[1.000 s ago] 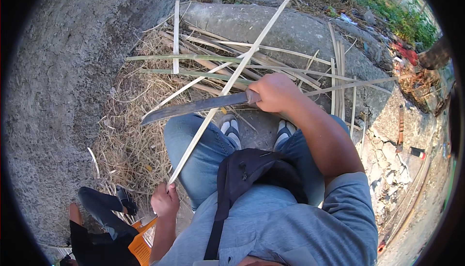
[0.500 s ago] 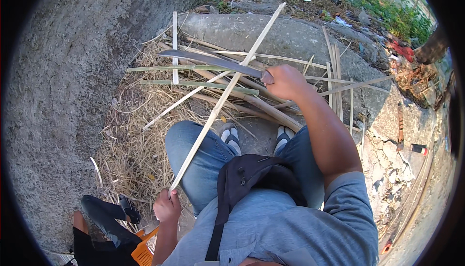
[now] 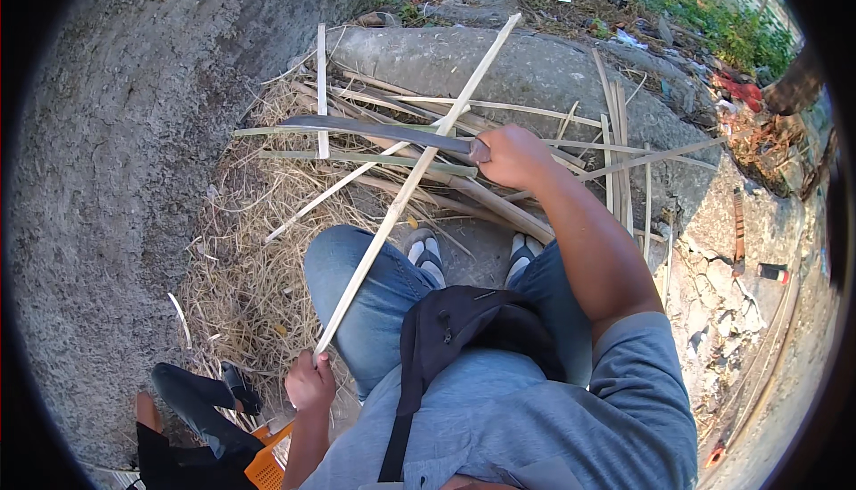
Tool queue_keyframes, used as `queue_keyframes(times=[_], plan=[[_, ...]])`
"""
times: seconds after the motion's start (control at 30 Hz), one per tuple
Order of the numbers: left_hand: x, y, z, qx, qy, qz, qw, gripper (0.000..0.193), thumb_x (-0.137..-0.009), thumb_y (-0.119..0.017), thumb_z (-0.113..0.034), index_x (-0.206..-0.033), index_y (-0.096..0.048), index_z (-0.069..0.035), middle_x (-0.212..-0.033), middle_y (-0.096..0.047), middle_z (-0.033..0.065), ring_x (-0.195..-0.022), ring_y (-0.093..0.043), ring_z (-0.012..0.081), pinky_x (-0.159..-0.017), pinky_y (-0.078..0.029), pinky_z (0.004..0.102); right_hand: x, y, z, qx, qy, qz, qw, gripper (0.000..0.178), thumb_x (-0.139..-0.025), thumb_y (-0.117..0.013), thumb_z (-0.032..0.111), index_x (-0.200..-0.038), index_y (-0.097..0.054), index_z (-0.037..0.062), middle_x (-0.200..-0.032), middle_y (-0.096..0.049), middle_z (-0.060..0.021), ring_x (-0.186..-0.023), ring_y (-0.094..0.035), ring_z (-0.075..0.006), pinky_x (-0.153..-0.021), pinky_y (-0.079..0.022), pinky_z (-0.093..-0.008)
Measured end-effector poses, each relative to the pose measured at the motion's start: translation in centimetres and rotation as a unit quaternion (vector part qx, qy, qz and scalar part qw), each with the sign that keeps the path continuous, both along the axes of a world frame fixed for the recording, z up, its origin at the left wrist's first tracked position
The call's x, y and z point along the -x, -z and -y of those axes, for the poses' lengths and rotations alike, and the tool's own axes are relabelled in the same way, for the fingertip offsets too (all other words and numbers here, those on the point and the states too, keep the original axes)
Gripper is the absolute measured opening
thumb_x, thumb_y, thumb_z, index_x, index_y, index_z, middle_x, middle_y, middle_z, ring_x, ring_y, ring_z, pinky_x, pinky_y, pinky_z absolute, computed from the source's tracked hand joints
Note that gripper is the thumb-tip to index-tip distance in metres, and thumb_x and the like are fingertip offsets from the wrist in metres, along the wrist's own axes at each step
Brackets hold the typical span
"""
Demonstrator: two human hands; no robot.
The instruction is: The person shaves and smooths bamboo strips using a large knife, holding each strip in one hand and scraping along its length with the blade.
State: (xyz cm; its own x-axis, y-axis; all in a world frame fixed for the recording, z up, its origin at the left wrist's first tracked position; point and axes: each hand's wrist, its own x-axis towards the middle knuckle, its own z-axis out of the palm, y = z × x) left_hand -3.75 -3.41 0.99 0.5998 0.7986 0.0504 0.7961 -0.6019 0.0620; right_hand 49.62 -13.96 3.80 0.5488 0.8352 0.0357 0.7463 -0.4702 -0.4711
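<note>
In my right hand (image 3: 517, 160) is the handle of a machete (image 3: 383, 131), closed tightly in my fingers. Its long dark blade points left and lies across a pale bamboo strip (image 3: 392, 214). My left hand (image 3: 310, 381), down by my left thigh, pinches the near end of that strip. From there the strip slants up over my knee to the far right, its far end free. Below the blade lie several bamboo strips and poles, among them a green strip (image 3: 374, 163) and a thick brown pole (image 3: 499, 200).
A heap of thin shavings (image 3: 259, 249) covers the ground at left, beside a rough grey wall (image 3: 116, 178). Another person's leg (image 3: 201, 405) and an orange plastic crate (image 3: 267, 468) are at lower left. A sheathed blade (image 3: 738, 231) lies at right. More strips (image 3: 615, 151) lean on the stone.
My right hand has drawn the machete slightly left and nearer along the strip. The left hand and strip have hardly moved.
</note>
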Motion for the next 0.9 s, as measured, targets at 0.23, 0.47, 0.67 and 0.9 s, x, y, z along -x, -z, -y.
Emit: queue_keyframes(times=[0.23,0.47,0.67,0.9], plan=[[0.1,-1.1,-0.2,0.042,0.004,0.0,0.999,0.045,-0.104,-0.05,-0.044,-0.081,-0.054,-0.005,-0.067,-0.058,0.0202,-0.063,-0.06,0.0448,-0.057,-0.046,0.0547,0.8,-1.4,1.0,0.023,-0.026,0.039,0.999,0.018,-0.081,-0.067,0.025,-0.094,-0.073,0.0141,-0.091,-0.073,-0.0173,-0.089,-0.07,-0.0392,-0.076,-0.055,-0.052],[-0.2,-1.0,-0.6,0.058,0.024,0.023,0.998,0.049,-0.105,-0.047,-0.044,-0.077,-0.053,-0.005,-0.066,-0.057,0.0198,-0.062,-0.059,0.0451,-0.058,-0.045,0.0542,2.9,-2.5,0.6,0.02,-0.093,0.036,0.995,0.018,-0.081,-0.066,0.025,-0.093,-0.073,0.0143,-0.086,-0.072,-0.0151,-0.086,-0.07,-0.0384,-0.074,-0.055,-0.0513],[-0.6,-1.1,-0.7,0.071,0.005,0.024,0.997,0.051,-0.106,-0.046,-0.045,-0.076,-0.053,-0.004,-0.066,-0.057,0.0203,-0.063,-0.058,0.0457,-0.058,-0.044,0.0544,-0.9,-0.5,0.1,0.005,-0.019,-0.008,1.0,0.02,-0.085,-0.063,0.024,-0.097,-0.073,0.0129,-0.09,-0.073,-0.0177,-0.089,-0.07,-0.0405,-0.078,-0.055,-0.0524],[-0.5,-1.6,-0.3,0.076,-0.006,0.015,0.997,0.053,-0.106,-0.045,-0.046,-0.075,-0.053,-0.004,-0.065,-0.056,0.021,-0.062,-0.058,0.0461,-0.058,-0.044,0.0542,-0.3,-0.7,0.7,-0.021,0.039,-0.025,0.999,0.021,-0.087,-0.062,0.025,-0.099,-0.073,0.0111,-0.095,-0.073,-0.019,-0.091,-0.069,-0.0413,-0.08,-0.055,-0.0519]])
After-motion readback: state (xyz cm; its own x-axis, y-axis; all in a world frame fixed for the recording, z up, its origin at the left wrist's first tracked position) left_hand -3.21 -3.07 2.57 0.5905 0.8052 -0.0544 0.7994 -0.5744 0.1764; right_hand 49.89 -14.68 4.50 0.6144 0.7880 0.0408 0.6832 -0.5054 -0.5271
